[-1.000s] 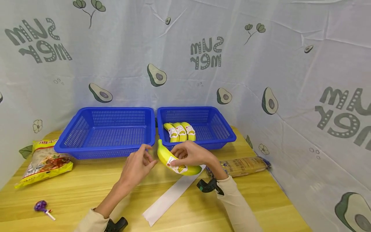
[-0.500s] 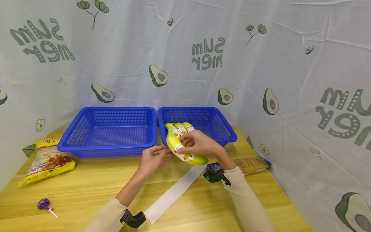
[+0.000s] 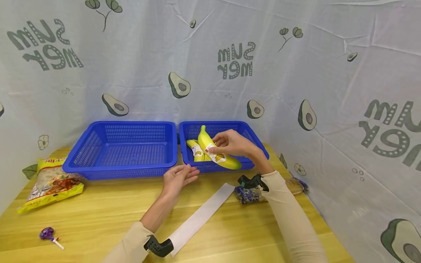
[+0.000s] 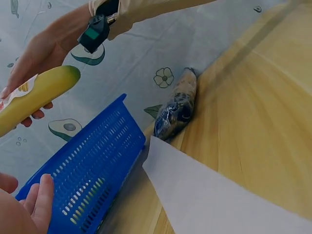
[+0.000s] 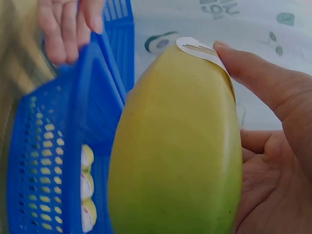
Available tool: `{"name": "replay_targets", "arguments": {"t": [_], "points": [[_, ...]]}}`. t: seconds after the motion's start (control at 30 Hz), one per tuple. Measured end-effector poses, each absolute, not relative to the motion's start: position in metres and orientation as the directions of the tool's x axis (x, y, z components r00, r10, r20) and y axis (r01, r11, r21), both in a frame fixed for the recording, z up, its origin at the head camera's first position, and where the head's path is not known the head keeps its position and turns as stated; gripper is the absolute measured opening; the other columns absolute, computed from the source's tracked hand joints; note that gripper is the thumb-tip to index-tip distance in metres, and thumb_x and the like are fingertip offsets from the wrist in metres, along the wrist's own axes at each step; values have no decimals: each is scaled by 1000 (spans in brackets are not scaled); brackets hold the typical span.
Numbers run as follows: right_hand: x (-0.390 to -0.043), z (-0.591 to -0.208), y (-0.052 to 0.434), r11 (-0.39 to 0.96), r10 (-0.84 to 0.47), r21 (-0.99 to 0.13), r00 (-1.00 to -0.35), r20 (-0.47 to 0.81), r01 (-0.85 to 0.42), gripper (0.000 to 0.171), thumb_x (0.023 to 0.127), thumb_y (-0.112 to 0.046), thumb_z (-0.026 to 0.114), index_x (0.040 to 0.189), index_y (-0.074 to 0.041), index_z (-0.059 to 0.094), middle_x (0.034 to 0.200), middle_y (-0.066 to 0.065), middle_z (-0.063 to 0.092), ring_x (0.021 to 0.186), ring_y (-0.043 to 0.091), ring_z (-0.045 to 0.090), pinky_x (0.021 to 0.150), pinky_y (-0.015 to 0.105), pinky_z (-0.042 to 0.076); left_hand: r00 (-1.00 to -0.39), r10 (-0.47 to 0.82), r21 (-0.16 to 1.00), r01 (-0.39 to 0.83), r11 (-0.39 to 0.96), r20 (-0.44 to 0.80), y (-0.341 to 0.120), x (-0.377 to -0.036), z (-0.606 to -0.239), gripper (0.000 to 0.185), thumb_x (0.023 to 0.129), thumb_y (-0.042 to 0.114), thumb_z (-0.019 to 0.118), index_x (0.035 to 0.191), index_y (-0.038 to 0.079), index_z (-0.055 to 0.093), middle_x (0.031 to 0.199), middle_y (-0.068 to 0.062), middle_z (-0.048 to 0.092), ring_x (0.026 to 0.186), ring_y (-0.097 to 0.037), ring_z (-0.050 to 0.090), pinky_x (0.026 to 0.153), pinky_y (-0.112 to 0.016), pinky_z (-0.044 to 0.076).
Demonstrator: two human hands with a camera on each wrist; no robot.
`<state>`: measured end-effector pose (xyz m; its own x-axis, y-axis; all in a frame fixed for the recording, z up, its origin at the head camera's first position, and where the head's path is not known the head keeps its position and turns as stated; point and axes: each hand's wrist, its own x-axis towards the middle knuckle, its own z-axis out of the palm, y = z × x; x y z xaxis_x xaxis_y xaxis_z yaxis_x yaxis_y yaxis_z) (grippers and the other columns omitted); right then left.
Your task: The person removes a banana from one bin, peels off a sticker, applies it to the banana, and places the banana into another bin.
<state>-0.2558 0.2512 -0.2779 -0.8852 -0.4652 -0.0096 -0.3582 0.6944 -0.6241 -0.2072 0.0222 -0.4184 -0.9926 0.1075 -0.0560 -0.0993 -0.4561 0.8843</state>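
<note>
My right hand (image 3: 234, 141) grips a yellow banana (image 3: 213, 151) with a green lower end and a white printed label, holding it tilted above the front of the right blue basket (image 3: 205, 167). The thumb presses on the label. Inside that basket lie labelled bananas (image 3: 196, 149) side by side, partly hidden by the held one; three show in the right wrist view. My left hand (image 3: 177, 179), fingers mostly extended and holding nothing, is at the basket's front left corner; whether it touches the rim I cannot tell.
A second blue basket (image 3: 123, 172) stands to the left. Beyond it lies a yellow food packet (image 3: 59, 180), with a purple-wrapped lollipop (image 3: 47, 233) nearer. A white paper strip (image 3: 202, 217) crosses the wooden table, and a clear-and-blue package (image 3: 250, 194) lies right, partly under my forearm.
My right hand has lifted the banana forward and rightward, from before the basket to above it. My left hand has moved right towards the basket's front corner, its fingers straightening.
</note>
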Motion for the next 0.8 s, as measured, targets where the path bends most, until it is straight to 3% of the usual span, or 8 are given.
{"name": "replay_targets", "arguments": {"t": [0.3, 0.47, 0.67, 0.8], "points": [[-285, -264, 266, 739, -409, -588, -912, -3, -329, 48, 99, -32, 81, 131, 2, 71, 116, 14, 79, 107, 31, 76, 93, 46, 62, -983, 73, 811, -180, -557, -168, 33, -214, -415, 23, 109, 5, 64, 123, -12, 59, 105, -21, 79, 91, -22, 81, 89, -34, 65], [-300, -265, 274, 727, -398, -617, -917, -21, -301, 46, 102, -34, 77, 130, 2, 71, 114, 15, 79, 100, 26, 75, 84, 40, 62, -973, 24, 762, -197, -617, -231, 36, -218, -415, 11, 107, 5, 67, 109, -2, 59, 112, -18, 74, 85, -19, 80, 86, -31, 65], [-322, -271, 285, 710, -347, -660, -938, -24, -245, 55, 104, -33, 75, 140, 7, 64, 127, 23, 74, 111, 33, 73, 85, 39, 63, -961, -13, 715, -197, -671, -276, 37, -224, -415, 17, 102, 0, 71, 102, 4, 55, 90, -6, 72, 75, -15, 77, 77, -26, 65], [-334, -278, 292, 701, -285, -688, -958, -28, -189, 61, 105, -33, 74, 148, 8, 58, 133, 26, 71, 113, 33, 72, 88, 39, 63, -959, -3, 703, -206, -681, -284, 38, -225, -415, 19, 102, -1, 71, 104, 4, 54, 86, -5, 72, 73, -14, 76, 76, -25, 65]]}}
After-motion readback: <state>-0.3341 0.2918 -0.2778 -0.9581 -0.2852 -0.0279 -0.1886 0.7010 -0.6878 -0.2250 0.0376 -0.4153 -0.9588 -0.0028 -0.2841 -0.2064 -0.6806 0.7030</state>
